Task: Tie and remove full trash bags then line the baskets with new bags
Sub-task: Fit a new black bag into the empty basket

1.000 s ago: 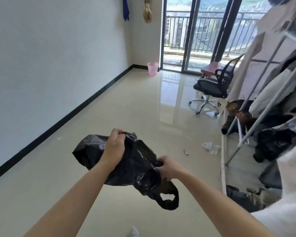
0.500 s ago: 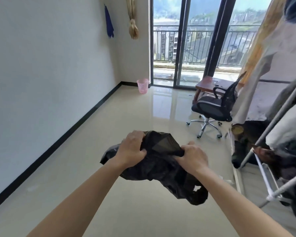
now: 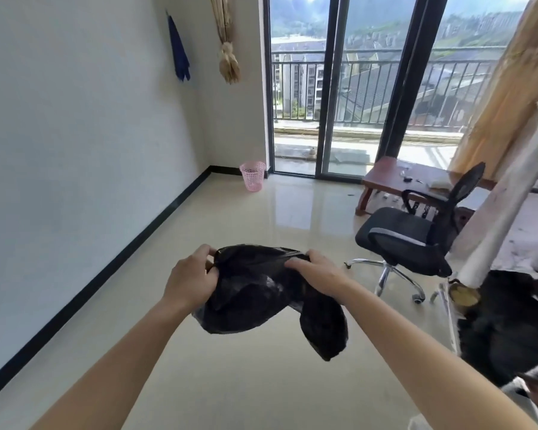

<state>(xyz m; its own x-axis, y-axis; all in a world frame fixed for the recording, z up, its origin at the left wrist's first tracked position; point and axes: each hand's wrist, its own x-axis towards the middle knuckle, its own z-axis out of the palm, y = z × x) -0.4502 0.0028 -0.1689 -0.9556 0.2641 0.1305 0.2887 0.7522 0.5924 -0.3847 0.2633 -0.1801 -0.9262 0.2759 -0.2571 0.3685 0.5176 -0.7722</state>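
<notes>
A white wall (image 3: 75,150) fills the left side, and a black skirting (image 3: 131,243) runs along the left edge of the glossy tiled floor (image 3: 230,383). High on that wall hangs a blue cloth (image 3: 178,54), and just to its right a tied curtain (image 3: 227,57) hangs in the corner. Below them, in the floor's far left corner, the pink basket (image 3: 252,175) stands upright just beside the door frame. No liner shows over its rim.

Both bare forearms reach out in the middle foreground, above the floor. The left hand (image 3: 191,280) has its fingers curled round the upper left edge of the black trash bag (image 3: 255,293), clamping the plastic. The bag is crumpled and slack, held in the air between the two hands and well apart from the basket. One loose lobe of it droops under the right wrist. The right hand (image 3: 316,276) lies over the bag's upper right edge, its fingertips bent over the fold and gripping it.

Behind them, sliding glass doors (image 3: 333,88) look out onto a balcony railing (image 3: 370,85). Further right, a low wooden table (image 3: 385,178) stands near the doors, and a black office chair (image 3: 410,240) is just in front of it. A yellow curtain (image 3: 494,97) hangs at the right edge, with dark clothing (image 3: 503,321) heaped below it.
</notes>
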